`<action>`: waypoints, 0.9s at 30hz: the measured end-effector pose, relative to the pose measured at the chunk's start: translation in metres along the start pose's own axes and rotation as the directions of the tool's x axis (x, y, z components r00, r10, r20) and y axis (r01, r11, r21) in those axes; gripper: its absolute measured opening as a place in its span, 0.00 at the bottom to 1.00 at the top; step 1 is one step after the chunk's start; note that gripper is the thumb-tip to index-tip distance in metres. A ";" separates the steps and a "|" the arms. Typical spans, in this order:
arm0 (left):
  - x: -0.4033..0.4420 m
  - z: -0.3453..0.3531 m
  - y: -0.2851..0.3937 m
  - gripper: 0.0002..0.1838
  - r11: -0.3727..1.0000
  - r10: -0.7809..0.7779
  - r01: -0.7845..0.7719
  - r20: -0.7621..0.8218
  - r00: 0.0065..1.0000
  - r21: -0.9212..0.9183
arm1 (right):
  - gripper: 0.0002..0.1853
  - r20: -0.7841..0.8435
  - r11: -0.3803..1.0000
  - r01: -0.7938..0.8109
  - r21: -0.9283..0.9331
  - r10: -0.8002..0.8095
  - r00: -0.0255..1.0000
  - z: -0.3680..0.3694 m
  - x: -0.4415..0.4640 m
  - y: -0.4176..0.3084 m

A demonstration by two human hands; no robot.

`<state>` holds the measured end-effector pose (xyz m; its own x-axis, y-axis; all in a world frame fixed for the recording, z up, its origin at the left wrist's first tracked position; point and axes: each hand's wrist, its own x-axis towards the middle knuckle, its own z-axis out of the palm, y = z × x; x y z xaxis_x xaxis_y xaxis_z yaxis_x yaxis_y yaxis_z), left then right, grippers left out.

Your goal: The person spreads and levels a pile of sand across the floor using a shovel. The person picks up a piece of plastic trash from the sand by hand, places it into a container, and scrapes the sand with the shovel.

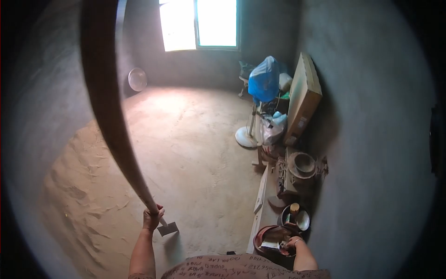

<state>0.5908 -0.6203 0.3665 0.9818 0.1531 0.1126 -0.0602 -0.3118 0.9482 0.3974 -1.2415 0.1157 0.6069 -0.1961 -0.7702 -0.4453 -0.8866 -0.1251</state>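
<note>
My left hand (152, 217) is closed around the long wooden handle of a hoe (168, 229). Its flat, dark blade hangs just below that hand, and the shaft rises past the camera at the upper left. At the lower right, my right hand (291, 242) reaches into a reddish-brown bucket (260, 233). Those fingers are curled, and what they grip is too small and shaded to name. A whitish object (271, 245) lies inside the bucket near them.
Pale sand (88, 186) is heaped along the left wall. On the right stand a dark basin (287, 214) with small items, stacked round bowls (304, 163), a tall cardboard box (303, 100) and a fan-like stand covered with a blue bag (264, 81). A window (196, 25) is ahead.
</note>
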 end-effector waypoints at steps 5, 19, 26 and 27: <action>-0.003 -0.002 -0.020 0.04 1.000 -0.013 0.012 0.020 1.000 0.003 | 0.16 -0.347 0.907 -0.160 0.389 0.305 0.887 -0.044 -0.069 -0.058; -0.076 0.039 -0.003 0.12 0.884 0.244 -0.396 0.477 0.844 0.249 | 0.28 -0.499 0.506 0.351 -0.788 -0.191 -0.846 -0.264 -0.505 -0.312; -0.115 -0.010 -0.025 0.10 0.863 0.427 -0.503 0.478 0.767 0.036 | 0.13 -0.259 0.675 -0.444 -0.589 -0.678 -0.688 -0.206 -0.621 -0.373; -0.118 -0.021 -0.025 0.11 0.863 0.443 -0.505 0.516 0.733 -0.023 | 0.12 -0.179 0.617 -0.524 -0.586 -0.730 -0.659 -0.203 -0.630 -0.388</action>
<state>0.4729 -0.6111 0.3353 0.7862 -0.5099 0.3492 -0.5517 -0.3244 0.7683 0.3213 -0.8594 0.7765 0.0426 0.7017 0.7112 -0.2070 -0.6902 0.6934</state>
